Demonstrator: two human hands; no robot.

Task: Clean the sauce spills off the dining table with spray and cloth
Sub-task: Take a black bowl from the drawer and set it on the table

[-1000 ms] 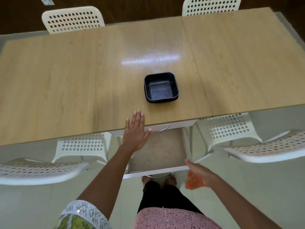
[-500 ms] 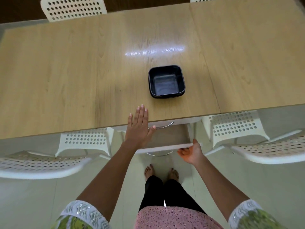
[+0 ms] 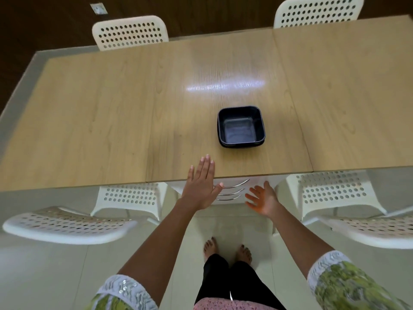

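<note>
The wooden dining table (image 3: 111, 121) fills the upper half of the head view. A dark square bowl (image 3: 241, 127) stands on it near the front edge. My left hand (image 3: 200, 182) lies flat with straight fingers over the table's front edge. My right hand (image 3: 262, 199) is open, palm up, in front of the white drawer unit (image 3: 232, 191) under the table, whose drawers are pushed in. No spray bottle, cloth or sauce spill shows on the table.
White perforated chairs stand around the table: two at the far side (image 3: 130, 32) (image 3: 315, 11), two tucked under the near edge (image 3: 131, 195) (image 3: 330, 191), and two nearer seats at the left (image 3: 67, 222) and right (image 3: 368, 229). My bare feet (image 3: 225, 249) stand on a pale tiled floor.
The drawer under the table, pulled out a second ago, has been pushed in by my right hand and is now closed. My left hand stayed at the table edge.
</note>
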